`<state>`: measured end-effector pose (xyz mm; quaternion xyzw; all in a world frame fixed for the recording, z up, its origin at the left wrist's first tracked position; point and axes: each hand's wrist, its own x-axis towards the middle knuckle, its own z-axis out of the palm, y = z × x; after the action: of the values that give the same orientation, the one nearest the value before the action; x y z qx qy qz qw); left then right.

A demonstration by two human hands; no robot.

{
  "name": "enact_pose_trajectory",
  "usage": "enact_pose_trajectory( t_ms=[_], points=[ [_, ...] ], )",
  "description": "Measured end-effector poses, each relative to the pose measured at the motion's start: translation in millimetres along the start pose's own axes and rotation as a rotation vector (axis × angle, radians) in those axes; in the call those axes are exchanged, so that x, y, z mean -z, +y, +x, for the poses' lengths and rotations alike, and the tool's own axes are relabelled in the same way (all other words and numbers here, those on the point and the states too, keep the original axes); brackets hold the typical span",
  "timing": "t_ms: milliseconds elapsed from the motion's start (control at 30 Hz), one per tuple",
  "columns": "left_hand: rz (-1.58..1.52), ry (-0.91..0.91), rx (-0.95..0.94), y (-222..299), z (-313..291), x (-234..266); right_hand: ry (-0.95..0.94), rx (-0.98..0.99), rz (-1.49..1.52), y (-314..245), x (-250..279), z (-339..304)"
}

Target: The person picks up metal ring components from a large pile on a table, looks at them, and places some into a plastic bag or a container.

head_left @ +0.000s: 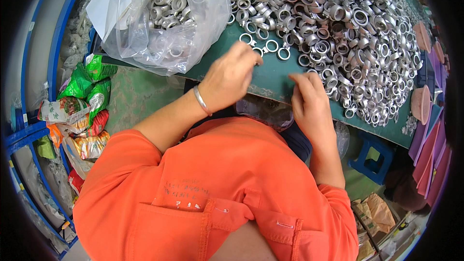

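The left hand [232, 75] is raised at the near edge of the green table [273, 75], its fingers bent inward and slightly blurred; whether it grasps anything cannot be told. A silver bracelet [199, 99] circles its wrist. The right hand [309, 99] is well apart from it, at the same edge, with fingers loosely bent toward the left hand and a gap between thumb and forefinger; it looks released, though its palm is hidden.

Just beyond the left hand's fingertips, a few loose metal rings [272, 46] lie flat on the tabletop. Beyond and to the right of the right hand spreads a large heap of similar silver-grey rings [357, 43], many with a small lug on the side. Beyond the left hand, to its left, sits a clear plastic bag [208, 29] with more rings inside, and a white sheet [104, 12] is at its far left side.

Between the forearms and nearer the body is the person's orange shirt [217, 164]. Well left of the left hand, green packets [79, 82] are piled beside a blue rack [63, 14]. Lower right of the right hand stands a blue stool [379, 164].
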<state>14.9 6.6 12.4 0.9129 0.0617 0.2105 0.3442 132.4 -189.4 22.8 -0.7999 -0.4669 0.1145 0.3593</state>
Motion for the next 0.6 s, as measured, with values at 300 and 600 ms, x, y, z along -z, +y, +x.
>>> enact_pose_trajectory(
  t_ms=[300, 600],
  points=[
    [-0.167, -0.228, 0.151, -8.4, -4.0, 9.3, -0.005, -0.024, 0.036, 4.2, -17.0, 16.7],
    [-0.168, -0.221, 0.029, -16.9, 0.9, -3.6, 0.049, 0.000, -0.008, 8.1, -27.3, 16.9]
  ],
)
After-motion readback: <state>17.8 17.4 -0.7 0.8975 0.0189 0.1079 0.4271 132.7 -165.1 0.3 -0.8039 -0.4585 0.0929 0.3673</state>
